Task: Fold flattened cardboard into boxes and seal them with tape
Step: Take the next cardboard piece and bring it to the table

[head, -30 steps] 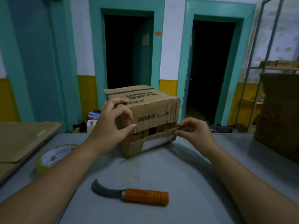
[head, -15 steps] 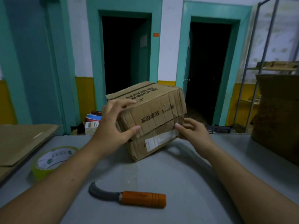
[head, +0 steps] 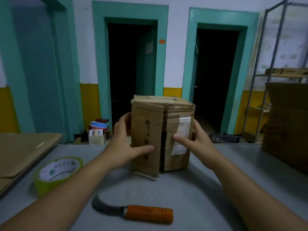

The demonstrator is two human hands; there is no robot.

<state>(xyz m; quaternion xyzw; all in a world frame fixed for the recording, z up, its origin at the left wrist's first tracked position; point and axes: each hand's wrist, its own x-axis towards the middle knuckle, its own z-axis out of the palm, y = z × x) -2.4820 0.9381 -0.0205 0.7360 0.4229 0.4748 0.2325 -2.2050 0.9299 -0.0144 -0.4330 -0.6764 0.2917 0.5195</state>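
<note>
**Cardboard box (head: 146,124) stood on end, flaps held closed by both hands**

The cardboard box stands in the centre of the frame with its lower edge on the grey bench (head: 208,189). Its flap face is turned toward the camera, so the two flaps meet in a vertical seam. A dark gap still shows along that seam, and no tape across it is visible. This placement probably brings the seam up where it can be pressed shut and taped.

The left hand (head: 123,147) clasps the box's left edge, its thumb laid across the left flap and its fingers wrapped round the side. The right hand (head: 195,144) mirrors it, its thumb pressing the right flap just beside the white label (head: 182,130) and its fingers out of sight behind the box. Both forearms reach in from the bottom corners, converging on the box.

The green tape roll (head: 56,174) lies at lower left, and the hooked knife (head: 133,212) lies at bottom centre, neither touched. More flattened cardboard (head: 25,147) rests at the left edge.
</note>
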